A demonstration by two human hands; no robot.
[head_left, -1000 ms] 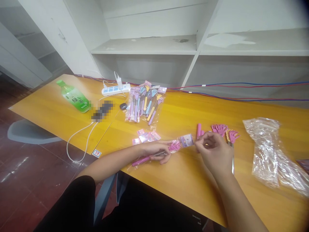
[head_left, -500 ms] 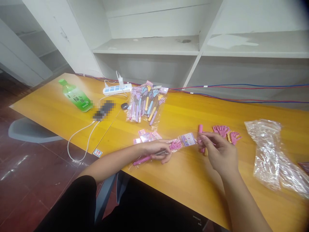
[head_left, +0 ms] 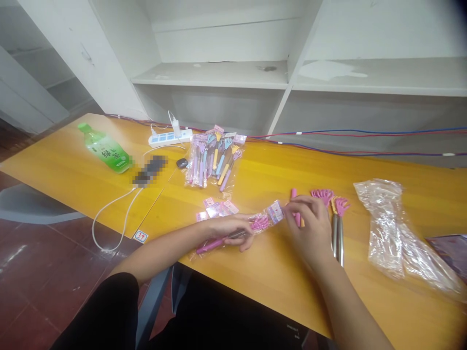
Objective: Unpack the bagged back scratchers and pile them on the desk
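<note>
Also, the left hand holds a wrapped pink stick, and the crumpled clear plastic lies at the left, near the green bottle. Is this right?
Not fully: the crumpled clear plastic lies to the right of the right hand, far from the green bottle, as the head view shows. The left hand does hold a wrapped pink stick.

Wrappers (head_left: pixel 392 223): clear plastic, glossy (crinkled) | tabletop (head_left: pixel 255 282): smooth, wood-look

Place: office-like workroom | white shelving (head_left: pixel 215 75) | wooden table (head_left: pixel 262 167) | number label (head_left: pixel 140 236) | power strip (head_left: pixel 166 139) | tiled floor (head_left: pixel 54 287)
</note>
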